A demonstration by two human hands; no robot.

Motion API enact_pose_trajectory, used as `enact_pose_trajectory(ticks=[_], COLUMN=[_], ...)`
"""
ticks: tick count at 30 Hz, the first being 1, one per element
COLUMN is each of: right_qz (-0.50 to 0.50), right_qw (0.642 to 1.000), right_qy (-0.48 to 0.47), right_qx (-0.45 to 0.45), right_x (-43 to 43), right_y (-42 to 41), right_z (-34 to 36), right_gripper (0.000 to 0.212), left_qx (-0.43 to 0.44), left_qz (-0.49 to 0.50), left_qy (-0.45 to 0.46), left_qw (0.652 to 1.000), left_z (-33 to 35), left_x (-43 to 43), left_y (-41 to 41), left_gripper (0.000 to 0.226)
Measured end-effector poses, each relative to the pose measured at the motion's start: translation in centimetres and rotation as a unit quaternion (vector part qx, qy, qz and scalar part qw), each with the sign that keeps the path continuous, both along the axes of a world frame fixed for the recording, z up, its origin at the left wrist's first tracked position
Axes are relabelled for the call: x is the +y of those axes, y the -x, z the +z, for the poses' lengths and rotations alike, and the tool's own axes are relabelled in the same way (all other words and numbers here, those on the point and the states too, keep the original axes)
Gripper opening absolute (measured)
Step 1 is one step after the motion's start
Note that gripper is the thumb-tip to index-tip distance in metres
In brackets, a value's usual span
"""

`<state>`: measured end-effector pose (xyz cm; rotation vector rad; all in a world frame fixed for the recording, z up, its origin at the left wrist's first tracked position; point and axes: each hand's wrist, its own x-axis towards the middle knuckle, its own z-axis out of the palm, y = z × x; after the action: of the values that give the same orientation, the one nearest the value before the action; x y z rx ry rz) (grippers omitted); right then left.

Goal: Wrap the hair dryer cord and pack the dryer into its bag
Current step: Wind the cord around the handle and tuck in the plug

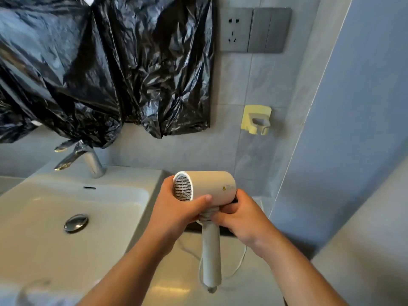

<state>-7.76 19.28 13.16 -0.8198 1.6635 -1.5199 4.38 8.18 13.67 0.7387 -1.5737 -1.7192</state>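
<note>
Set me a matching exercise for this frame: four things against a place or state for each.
Things:
1. dryer
2. faucet
3. holder
4. socket

States:
a. grey, nothing plugged in
b. chrome, behind the basin
c. gripped by left hand and right hand
d. yellow, empty

Pairs: 1-c, 2-b, 3-d, 4-a

Crinkled black plastic sheeting hangs above a chrome faucet and white sink, with a grey wall socket and yellow wall holder on the tiles.
</note>
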Motion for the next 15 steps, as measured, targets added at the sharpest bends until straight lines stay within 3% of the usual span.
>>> enact_pose_trajectory(ticks=[6, 15], right_qz=[-0.008, -0.001], right_qw=[0.996, 0.985], right_qy=[-0.005, 0.043], right_qx=[0.088, 0.169], right_x=[0.3, 3.7], right_y=[-2.4, -6.6], right_z=[-5.7, -11.2], right_gripper=[0.045, 0.047], left_qx=[0.056, 0.130], left_qz=[-0.004, -0.046], left_qy=[-0.002, 0.017], left_qw=[0.998, 0.990], left_z=[-6.1, -12.2], left_x=[-1.0, 1.2], left_y=[-2.0, -7.1], left_gripper=[0.041, 0.056])
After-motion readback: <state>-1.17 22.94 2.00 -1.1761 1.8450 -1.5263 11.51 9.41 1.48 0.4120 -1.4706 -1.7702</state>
